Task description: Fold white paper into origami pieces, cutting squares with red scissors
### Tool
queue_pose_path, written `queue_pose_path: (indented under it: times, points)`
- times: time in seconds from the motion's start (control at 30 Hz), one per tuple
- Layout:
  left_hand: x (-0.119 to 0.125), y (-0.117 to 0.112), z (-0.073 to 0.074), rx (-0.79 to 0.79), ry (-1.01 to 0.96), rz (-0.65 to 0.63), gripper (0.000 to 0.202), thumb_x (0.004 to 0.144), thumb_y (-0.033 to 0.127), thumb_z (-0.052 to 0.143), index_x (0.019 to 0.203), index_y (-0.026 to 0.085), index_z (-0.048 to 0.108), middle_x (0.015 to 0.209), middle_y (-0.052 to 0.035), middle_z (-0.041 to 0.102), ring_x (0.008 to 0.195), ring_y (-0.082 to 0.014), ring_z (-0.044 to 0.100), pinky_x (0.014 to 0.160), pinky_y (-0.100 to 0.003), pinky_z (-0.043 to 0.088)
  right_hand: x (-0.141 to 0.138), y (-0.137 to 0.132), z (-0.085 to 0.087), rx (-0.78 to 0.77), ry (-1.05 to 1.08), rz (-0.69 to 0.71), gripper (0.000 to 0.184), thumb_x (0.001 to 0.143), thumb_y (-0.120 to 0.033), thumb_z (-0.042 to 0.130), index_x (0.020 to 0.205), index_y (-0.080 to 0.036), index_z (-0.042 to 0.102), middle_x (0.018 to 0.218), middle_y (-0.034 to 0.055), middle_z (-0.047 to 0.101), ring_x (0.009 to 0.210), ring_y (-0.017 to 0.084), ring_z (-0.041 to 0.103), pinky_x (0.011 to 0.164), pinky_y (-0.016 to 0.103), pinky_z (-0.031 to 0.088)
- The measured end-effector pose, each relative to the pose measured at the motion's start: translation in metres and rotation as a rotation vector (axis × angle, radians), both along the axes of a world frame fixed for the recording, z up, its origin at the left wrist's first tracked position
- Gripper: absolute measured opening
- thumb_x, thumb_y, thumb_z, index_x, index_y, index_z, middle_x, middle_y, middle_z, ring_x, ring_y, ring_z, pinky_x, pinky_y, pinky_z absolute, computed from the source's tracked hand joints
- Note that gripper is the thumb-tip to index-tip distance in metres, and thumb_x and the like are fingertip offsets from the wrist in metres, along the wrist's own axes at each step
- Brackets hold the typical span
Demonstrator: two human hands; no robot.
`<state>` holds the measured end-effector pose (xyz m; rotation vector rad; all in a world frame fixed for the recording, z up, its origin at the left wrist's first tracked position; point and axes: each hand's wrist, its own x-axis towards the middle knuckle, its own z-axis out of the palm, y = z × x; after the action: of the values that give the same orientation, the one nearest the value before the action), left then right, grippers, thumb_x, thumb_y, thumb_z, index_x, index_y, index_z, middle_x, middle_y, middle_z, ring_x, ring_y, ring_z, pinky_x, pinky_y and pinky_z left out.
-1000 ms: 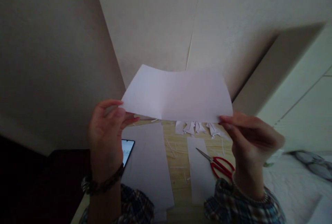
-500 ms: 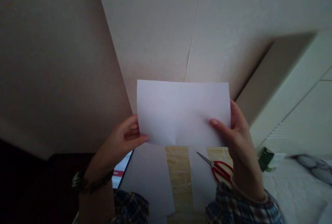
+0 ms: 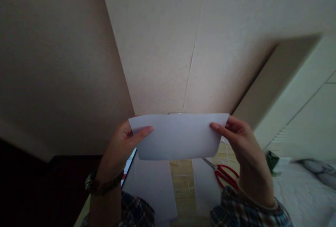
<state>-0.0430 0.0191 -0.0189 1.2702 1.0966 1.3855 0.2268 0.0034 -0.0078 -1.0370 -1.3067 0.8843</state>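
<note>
A white sheet of paper (image 3: 178, 137) is held up between my two hands above the table. My left hand (image 3: 130, 137) pinches its left side, thumb on the near face and fingers behind. On the right side my right hand (image 3: 233, 132) grips it the same way. The sheet tilts away from me and bends slightly at its sides. Below it, red-handled scissors (image 3: 223, 172) lie partly on a narrow white paper piece (image 3: 204, 181), close to my right wrist. A larger white paper (image 3: 154, 185) rests on the table to the left.
The wooden table (image 3: 183, 188) carries thin paper scraps. At its left is a device with a lit screen (image 3: 128, 165). A green and white packet (image 3: 274, 160) and a pair of glasses (image 3: 317, 169) lie on a white quilted surface at right. Walls (image 3: 162, 62) rise behind.
The sheet has come down and tipped back, so it looks shorter. My left hand has moved up along its side and nearer its top corner. The scissors still lie on the table.
</note>
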Motion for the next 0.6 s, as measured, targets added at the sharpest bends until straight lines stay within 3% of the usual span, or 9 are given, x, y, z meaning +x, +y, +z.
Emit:
queue_pose_path:
  times: [0.3, 0.43, 0.53, 0.6]
  points:
    - [0.007, -0.005, 0.008, 0.036, 0.023, -0.001, 0.020, 0.064, 0.037, 0.079, 0.074, 0.021, 0.073, 0.074, -0.0049, 0.075, 0.061, -0.0191, 0.068, 0.054, -0.026, 0.055, 0.006, 0.000, 0.001, 0.020, -0.072, -0.064, 0.010, 0.070, -0.032, 0.074, 0.073, -0.022, 0.073, 0.067, 0.0003, 0.072, 0.058, 0.016, 0.063, 0.050, 0.024, 0.049]
    - [0.007, -0.007, 0.010, 0.115, 0.082, 0.001, 0.008, 0.068, 0.028, 0.075, 0.071, 0.021, 0.072, 0.069, -0.0023, 0.073, 0.060, -0.0181, 0.067, 0.053, -0.025, 0.054, 0.011, 0.000, -0.002, 0.049, -0.076, -0.076, 0.005, 0.071, -0.030, 0.075, 0.069, -0.026, 0.072, 0.062, -0.0026, 0.069, 0.055, 0.014, 0.061, 0.048, 0.024, 0.047]
    - [0.006, -0.010, 0.015, 0.251, 0.196, -0.042, 0.007, 0.072, 0.018, 0.068, 0.070, 0.023, 0.073, 0.081, -0.0032, 0.076, 0.085, -0.0219, 0.070, 0.078, -0.032, 0.055, 0.014, -0.002, -0.002, 0.124, -0.105, -0.059, 0.002, 0.074, -0.028, 0.073, 0.074, -0.030, 0.074, 0.075, -0.0014, 0.073, 0.070, 0.017, 0.066, 0.060, 0.027, 0.052]
    - [0.005, -0.012, 0.018, 0.368, 0.291, -0.028, 0.017, 0.073, 0.012, 0.065, 0.071, 0.025, 0.074, 0.101, -0.0023, 0.075, 0.111, -0.0227, 0.062, 0.100, -0.038, 0.045, 0.014, -0.003, 0.000, 0.202, -0.159, -0.046, 0.005, 0.076, -0.030, 0.071, 0.077, -0.031, 0.075, 0.098, 0.0007, 0.073, 0.093, 0.022, 0.066, 0.076, 0.034, 0.053]
